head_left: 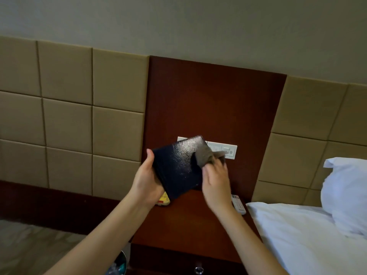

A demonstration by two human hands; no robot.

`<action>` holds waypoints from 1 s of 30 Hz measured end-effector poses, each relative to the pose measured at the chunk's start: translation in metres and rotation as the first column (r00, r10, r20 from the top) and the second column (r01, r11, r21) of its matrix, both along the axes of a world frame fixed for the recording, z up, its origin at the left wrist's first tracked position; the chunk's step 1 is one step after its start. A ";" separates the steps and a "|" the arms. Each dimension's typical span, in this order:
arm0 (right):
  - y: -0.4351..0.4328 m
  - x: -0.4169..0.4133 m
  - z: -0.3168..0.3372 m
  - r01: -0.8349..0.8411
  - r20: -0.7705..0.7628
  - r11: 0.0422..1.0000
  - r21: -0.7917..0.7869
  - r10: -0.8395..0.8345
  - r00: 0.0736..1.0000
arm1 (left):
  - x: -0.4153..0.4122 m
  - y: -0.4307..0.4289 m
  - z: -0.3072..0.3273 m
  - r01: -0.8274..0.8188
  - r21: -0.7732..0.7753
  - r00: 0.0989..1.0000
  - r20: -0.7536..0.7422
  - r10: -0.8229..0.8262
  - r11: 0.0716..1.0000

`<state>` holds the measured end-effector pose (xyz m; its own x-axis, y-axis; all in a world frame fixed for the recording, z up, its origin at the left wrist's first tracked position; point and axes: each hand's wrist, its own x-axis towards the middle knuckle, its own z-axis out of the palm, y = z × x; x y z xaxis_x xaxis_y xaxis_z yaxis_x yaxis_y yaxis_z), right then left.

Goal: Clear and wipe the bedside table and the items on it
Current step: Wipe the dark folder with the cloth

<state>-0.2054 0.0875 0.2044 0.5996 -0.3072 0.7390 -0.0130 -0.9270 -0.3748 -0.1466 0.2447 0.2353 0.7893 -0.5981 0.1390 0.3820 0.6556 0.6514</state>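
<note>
Above the tabletop (190,219), the left hand (148,181) grips a dark folder (176,167) by its lower left edge, tilted, while the right hand (216,185) clutches a grey cloth (206,155) against the folder's upper right corner, a remote (238,204) lying beside the bed (309,235).

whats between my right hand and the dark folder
A grey cloth, gripped by the right hand against the dark folder that the left hand holds; head view.

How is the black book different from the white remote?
The black book is dark and shiny; the white remote is pale with buttons. The left hand holds the book up, while the remote lies on the bedside table. The right hand presses a grey cloth on the book, not the remote.
</note>
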 end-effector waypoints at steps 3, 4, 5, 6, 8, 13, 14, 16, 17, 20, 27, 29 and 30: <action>-0.007 -0.001 0.005 0.063 -0.063 0.995 0.083 -0.058 0.996 | -0.004 -0.002 -0.001 0.039 -0.019 0.999 0.012 -0.039 0.999; 0.000 -0.005 0.002 0.057 -0.077 0.995 0.083 -0.051 0.996 | -0.004 -0.003 -0.001 0.032 -0.029 0.999 0.012 -0.032 0.999; 0.011 -0.011 -0.002 0.020 -0.081 0.997 0.071 -0.014 0.997 | -0.003 -0.005 -0.001 0.035 -0.035 0.999 0.007 -0.034 0.999; 0.025 -0.018 -0.009 -0.044 -0.085 0.999 0.025 0.046 0.995 | -0.001 -0.006 -0.004 0.042 -0.031 0.999 -0.005 -0.042 0.999; 0.054 -0.030 -0.028 -0.201 -0.144 0.966 -0.160 0.179 0.973 | 0.002 -0.007 -0.014 0.073 -0.004 0.996 -0.055 -0.073 0.997; 0.035 -0.007 -0.004 -0.313 -0.336 0.916 -0.251 0.221 0.916 | 0.007 -0.005 -0.031 0.091 0.048 0.992 -0.094 -0.086 0.995; 0.021 0.001 0.004 -0.258 -0.347 0.946 -0.195 0.179 0.920 | 0.005 -0.007 -0.032 0.088 0.054 0.992 -0.091 -0.083 0.995; -0.009 0.007 0.022 -0.091 -0.345 0.996 -0.008 0.083 0.935 | -0.001 -0.011 -0.033 0.102 0.077 0.993 -0.070 -0.096 0.992; -0.017 0.006 0.025 -0.038 -0.344 0.999 0.036 0.048 0.938 | -0.002 -0.013 -0.033 0.111 0.084 0.992 -0.064 -0.106 0.990; -0.001 0.000 0.017 0.006 -0.363 0.996 -0.090 -0.039 0.931 | -0.001 -0.020 -0.033 0.107 0.070 0.991 -0.092 -0.100 0.992; 0.053 -0.007 -0.034 -0.145 -0.314 0.948 -0.283 0.051 0.948 | 0.006 -0.016 -0.056 0.112 0.037 0.978 -0.179 -0.104 0.993; 0.015 -0.014 -0.033 -0.046 -0.304 0.972 -0.229 -0.026 0.952 | 0.014 -0.011 -0.064 0.074 0.049 0.980 -0.187 -0.064 0.996; -0.005 -0.019 -0.034 0.044 -0.302 0.984 -0.175 -0.096 0.948 | 0.016 -0.008 -0.067 0.060 0.052 0.980 -0.195 -0.049 0.997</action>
